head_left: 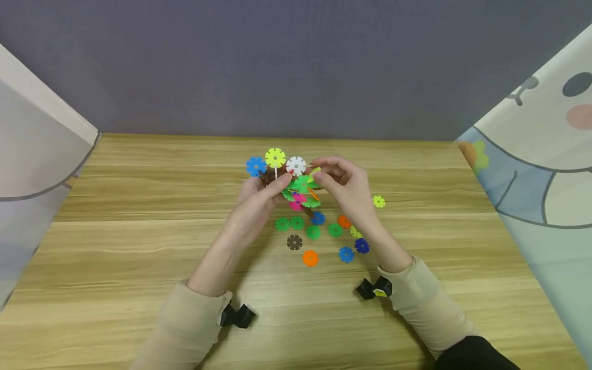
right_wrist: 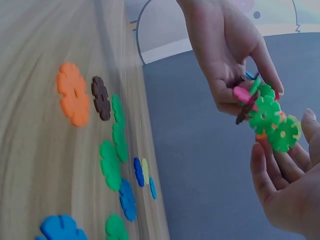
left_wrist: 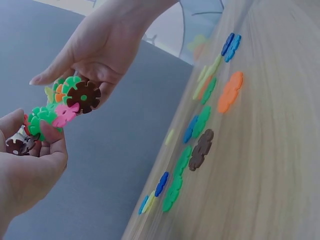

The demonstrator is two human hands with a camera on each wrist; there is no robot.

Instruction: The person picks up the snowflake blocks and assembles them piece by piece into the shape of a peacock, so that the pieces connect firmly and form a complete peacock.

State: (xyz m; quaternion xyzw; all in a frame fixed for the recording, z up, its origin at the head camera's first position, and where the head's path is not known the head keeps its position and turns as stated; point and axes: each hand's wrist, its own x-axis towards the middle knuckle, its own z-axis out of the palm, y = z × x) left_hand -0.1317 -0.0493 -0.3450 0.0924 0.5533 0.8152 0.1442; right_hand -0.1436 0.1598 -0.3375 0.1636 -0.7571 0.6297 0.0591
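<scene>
A cluster of slotted plastic snowflake discs (head_left: pixel 302 183), joined in green, pink, orange and brown, is held up above the table. My left hand (head_left: pixel 259 203) grips its left side, with the thumb laid over the front. Behind that thumb show blue (head_left: pixel 256 166), yellow (head_left: pixel 275 158) and white (head_left: pixel 296 165) discs. At the cluster's right end, my right hand (head_left: pixel 347 187) pinches a yellow-green disc (head_left: pixel 314 173) beside a green one. In the right wrist view, its fingers curl under the green disc (right_wrist: pixel 283 134); the exact contact is partly hidden.
Loose discs lie on the wooden table (head_left: pixel 139 246) below the hands: several green (head_left: pixel 297 222), a brown (head_left: pixel 294 242), an orange (head_left: pixel 311 258), and blue (head_left: pixel 346 254). A yellow disc (head_left: pixel 379 201) lies apart to the right. A grey panel (head_left: pixel 277 67) stands behind the table.
</scene>
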